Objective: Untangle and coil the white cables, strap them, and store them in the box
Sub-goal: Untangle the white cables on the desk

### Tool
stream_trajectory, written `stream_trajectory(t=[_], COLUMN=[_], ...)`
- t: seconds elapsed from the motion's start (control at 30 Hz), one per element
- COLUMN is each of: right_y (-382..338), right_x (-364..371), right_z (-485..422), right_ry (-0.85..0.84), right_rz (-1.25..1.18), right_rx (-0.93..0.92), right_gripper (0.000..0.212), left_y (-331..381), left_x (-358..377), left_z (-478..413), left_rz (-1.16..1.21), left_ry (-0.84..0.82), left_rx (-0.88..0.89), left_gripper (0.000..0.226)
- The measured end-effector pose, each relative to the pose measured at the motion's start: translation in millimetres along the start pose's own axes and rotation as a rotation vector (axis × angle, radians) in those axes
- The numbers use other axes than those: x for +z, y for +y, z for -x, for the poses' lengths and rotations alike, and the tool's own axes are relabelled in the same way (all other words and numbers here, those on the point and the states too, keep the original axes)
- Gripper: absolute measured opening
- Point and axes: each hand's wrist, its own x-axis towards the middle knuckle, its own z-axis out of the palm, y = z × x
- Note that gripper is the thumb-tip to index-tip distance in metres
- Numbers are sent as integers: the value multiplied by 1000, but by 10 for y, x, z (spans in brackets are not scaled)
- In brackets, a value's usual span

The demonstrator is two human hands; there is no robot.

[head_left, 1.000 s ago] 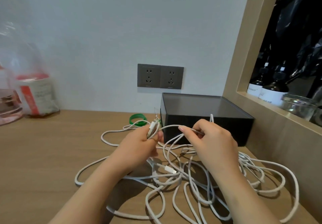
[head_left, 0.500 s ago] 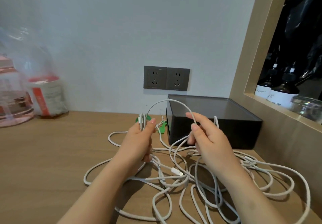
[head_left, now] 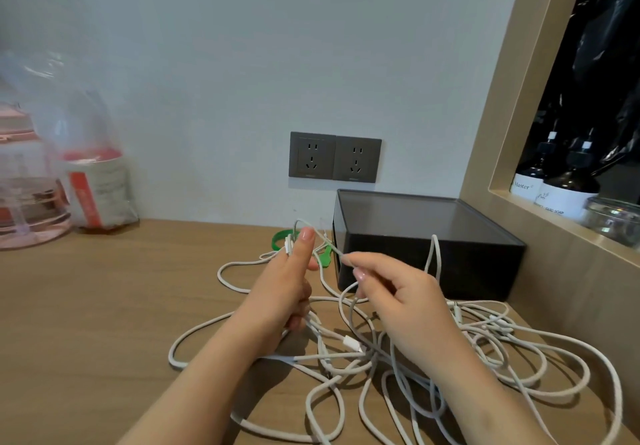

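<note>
matt wood-grain table (head_left: 104, 306), matt white cables (head_left: 519, 351), smooth dark box (head_left: 433, 261)

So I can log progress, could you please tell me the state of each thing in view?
Cables: tangled, loose on the table.
Left hand: gripping cable ends.
Right hand: pinching one cable strand.
Box: apparently closed.
Green straps: unused, on the table.
Sockets: nothing plugged in.

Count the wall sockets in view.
2, side by side on the wall above the box: left socket, right socket. None looks hidden.
</note>
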Motion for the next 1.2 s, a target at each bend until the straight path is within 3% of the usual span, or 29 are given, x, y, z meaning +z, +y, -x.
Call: stream_trajectory(t=[0.17, 0.37, 0.57, 0.67, 0.9, 1.13, 1.2], right_y=[10, 2, -1, -15, -11, -18, 0], right_x=[19, 56, 69, 75, 79, -12, -35], right_z=[11, 35, 28, 24, 20, -8, -18], right_ry=[41, -136, -223, -273, -350, -375, -404], right_rz=[5, 122, 150, 156, 153, 220, 331], right_rx=[-5, -43, -46, -46, 4, 142, 183], right_gripper=[17, 18, 15, 20, 31, 11, 20], left_y=[42, 52, 1, -20, -4, 49, 55], left_x=[-1, -23, -27, -46, -60, -120, -166], left_z=[5, 13, -65, -114, -134, -200, -209], left_rz=[186, 297, 279, 287, 559, 898, 954], left_ry=[62, 37, 122, 176, 145, 128, 119], left_rx=[-20, -4, 24, 61, 52, -23, -43], left_gripper=[75, 72, 30, 22, 32, 34, 35])
